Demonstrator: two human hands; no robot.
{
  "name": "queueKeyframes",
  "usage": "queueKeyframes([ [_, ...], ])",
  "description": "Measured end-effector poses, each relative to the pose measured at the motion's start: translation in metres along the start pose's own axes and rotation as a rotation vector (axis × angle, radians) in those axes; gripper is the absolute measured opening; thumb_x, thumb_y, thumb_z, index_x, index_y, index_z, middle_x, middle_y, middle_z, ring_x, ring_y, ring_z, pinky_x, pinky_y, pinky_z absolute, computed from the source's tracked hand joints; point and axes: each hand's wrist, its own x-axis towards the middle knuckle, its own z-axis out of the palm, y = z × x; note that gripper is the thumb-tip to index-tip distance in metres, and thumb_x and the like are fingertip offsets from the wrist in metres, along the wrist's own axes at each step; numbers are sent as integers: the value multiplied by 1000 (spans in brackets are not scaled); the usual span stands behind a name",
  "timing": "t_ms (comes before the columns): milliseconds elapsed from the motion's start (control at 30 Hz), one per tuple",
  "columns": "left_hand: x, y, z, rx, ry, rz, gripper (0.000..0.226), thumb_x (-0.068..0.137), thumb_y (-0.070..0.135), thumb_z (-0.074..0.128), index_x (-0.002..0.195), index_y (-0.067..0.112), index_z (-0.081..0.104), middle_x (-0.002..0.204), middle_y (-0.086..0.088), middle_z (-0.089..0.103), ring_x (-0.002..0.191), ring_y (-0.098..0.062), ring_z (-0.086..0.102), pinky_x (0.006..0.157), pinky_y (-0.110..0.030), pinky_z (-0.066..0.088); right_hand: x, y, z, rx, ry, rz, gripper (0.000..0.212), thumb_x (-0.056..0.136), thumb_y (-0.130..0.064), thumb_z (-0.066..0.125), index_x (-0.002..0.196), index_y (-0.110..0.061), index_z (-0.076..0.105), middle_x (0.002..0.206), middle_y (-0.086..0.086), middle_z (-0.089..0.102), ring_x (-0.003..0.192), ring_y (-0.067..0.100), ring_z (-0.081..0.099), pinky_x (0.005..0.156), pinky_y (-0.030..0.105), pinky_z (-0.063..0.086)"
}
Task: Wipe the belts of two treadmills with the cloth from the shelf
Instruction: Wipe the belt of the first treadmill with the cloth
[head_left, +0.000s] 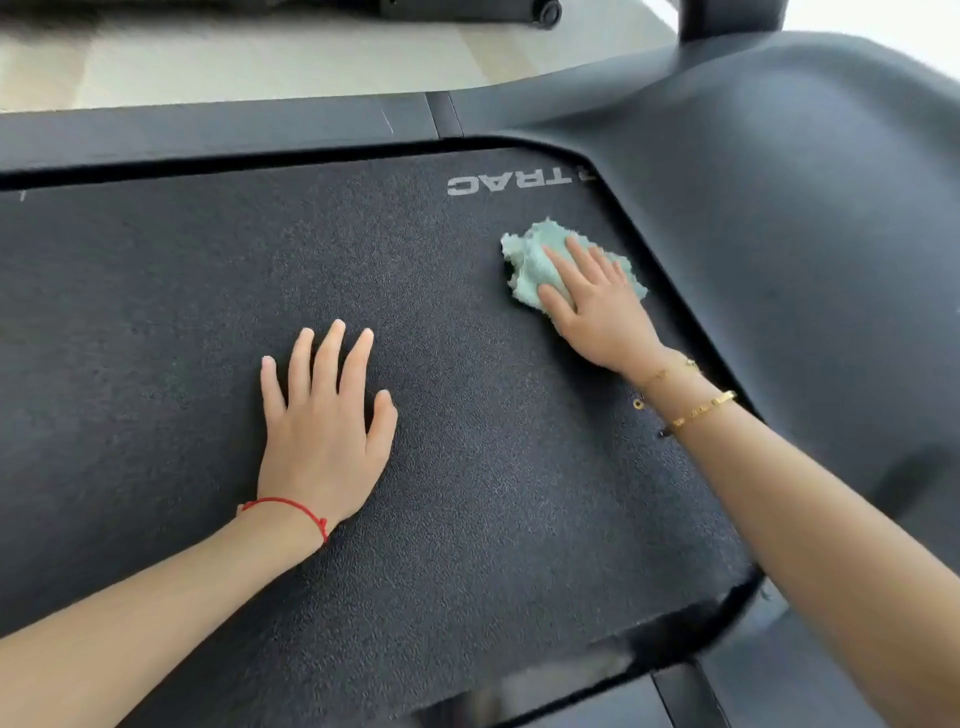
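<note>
Left hand (322, 436) flat, fingers (330, 353) spread; right hand (597, 306) flat, arm outstretched.

Both forearms are bare, with no sleeves in view. The left hand (322, 447) has a thin red string bracelet (291, 506) with a small knot at the wrist. The right hand (602, 306) has two thin gold bracelets (696, 408) at the wrist.

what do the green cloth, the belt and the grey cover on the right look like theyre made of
Cloth: soft fluffy fabric, probably microfibre or terry; its edges are fuzzy and it bunches under the right hand.
Belt: dark rubbery or PVC-like sheet with a matte, pebbled grain; the left hand rests flat on it.
Cover: smooth moulded plastic by its look, with a dull satin sheen and rounded contours.
</note>
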Motion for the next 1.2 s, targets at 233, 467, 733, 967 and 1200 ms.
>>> queueKeyframes([
  [233,2,3,-3,13,-19,-18,64,95,42,23,152,15,33,159,-10,30,149,-32,22,118,-61,17,139,-32,1,-30,-59,151,56,103,-45,24,155,-26,16,164,6,7,150,32,1,122,45,-2],
  [467,0,1,-5,-23,-7,-82,66,95,44,26,151,10,34,159,-7,31,150,-24,22,120,-54,19,120,-136,35,7,-122,-306,53,104,-44,29,154,-29,21,164,1,11,151,26,2,121,40,-2],
  [733,-34,-35,-17,-54,-54,-116,69,96,47,15,156,15,23,164,-2,18,152,-18,12,124,-48,9,-22,-125,32,71,-136,-543,55,101,-51,25,153,-33,26,162,-3,18,151,22,6,123,39,1],
  [967,-89,-118,-43,-27,-138,-44,66,96,50,11,158,28,13,166,6,9,153,-14,2,123,-51,6,-101,-150,34,55,-179,-626,54,101,-53,24,153,-40,19,163,-9,11,151,15,0,122,36,-3],
  [1200,-130,-195,-62,-49,-143,-75,65,96,53,10,158,33,11,165,11,6,152,-11,-2,123,-50,1,-36,-231,64,34,-56,-272,53,103,-46,32,153,-29,26,163,1,16,151,27,6,121,42,0],
])
